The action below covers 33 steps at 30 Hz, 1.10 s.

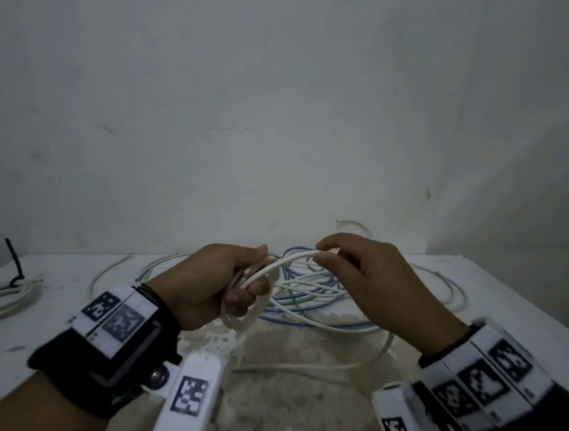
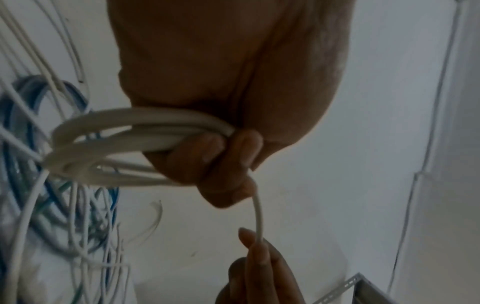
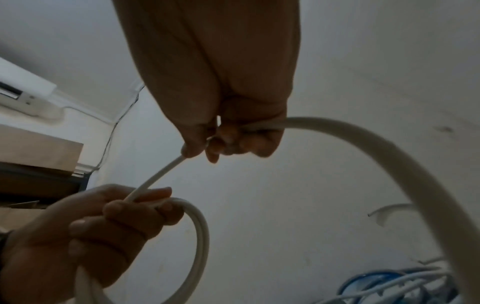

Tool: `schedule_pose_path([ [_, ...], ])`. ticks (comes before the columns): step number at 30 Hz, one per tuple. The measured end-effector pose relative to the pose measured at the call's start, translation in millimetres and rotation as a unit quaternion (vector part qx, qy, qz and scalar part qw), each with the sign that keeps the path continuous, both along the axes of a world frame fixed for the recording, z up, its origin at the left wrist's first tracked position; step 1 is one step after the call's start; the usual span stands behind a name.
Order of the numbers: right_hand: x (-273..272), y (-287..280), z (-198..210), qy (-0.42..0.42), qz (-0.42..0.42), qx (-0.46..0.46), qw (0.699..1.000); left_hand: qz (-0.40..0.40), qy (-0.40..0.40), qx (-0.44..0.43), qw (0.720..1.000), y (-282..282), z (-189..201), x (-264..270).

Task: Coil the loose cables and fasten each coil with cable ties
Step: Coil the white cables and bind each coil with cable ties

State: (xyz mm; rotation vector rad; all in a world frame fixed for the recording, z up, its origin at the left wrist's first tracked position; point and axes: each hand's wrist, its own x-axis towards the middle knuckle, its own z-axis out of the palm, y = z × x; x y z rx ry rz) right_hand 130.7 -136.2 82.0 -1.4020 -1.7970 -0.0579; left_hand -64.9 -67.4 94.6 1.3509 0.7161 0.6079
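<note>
My left hand (image 1: pixel 243 282) grips a small coil of white cable (image 1: pixel 248 318) above the table, fingers curled round its loops (image 2: pixel 145 131). From that coil a white strand (image 1: pixel 288 262) arcs right to my right hand (image 1: pixel 327 254), which pinches it between thumb and fingertips (image 3: pixel 223 137). In the right wrist view the strand (image 3: pixel 161 174) runs down to the left hand (image 3: pixel 124 218), and a longer length (image 3: pixel 389 156) curves away to the right. Behind and under the hands lies a tangle of loose white, blue and green cables (image 1: pixel 312 295).
The white table (image 1: pixel 69 329) has a worn, stained patch (image 1: pixel 283 378) near me. A tied white coil (image 1: pixel 12 292) with a black tie sticking up (image 1: pixel 14 259) sits at the far left. A wall (image 1: pixel 272 118) backs the table. More white cable loops lie at the right (image 1: pixel 449 289).
</note>
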Motion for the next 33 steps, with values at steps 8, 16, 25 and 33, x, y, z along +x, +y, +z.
schedule_pose_path([
  [8, -10, 15, 12, 0.008, -0.014, 0.026, 1.000, -0.130, -0.179, -0.122, 0.968, -4, 11, 2],
  [16, -14, 10, 16, 0.167, 0.082, -0.090, 0.978, -0.137, -0.209, -0.106, 0.962, -1, 7, 1],
  [25, -13, 9, 15, 0.140, 0.109, -0.010, 0.984, -0.233, -0.285, -0.138, 0.920, -5, -4, 5],
  [33, -10, 7, 8, 0.115, 0.105, 0.003, 0.988, -0.156, -0.248, -0.119, 0.949, -10, 3, 6],
])
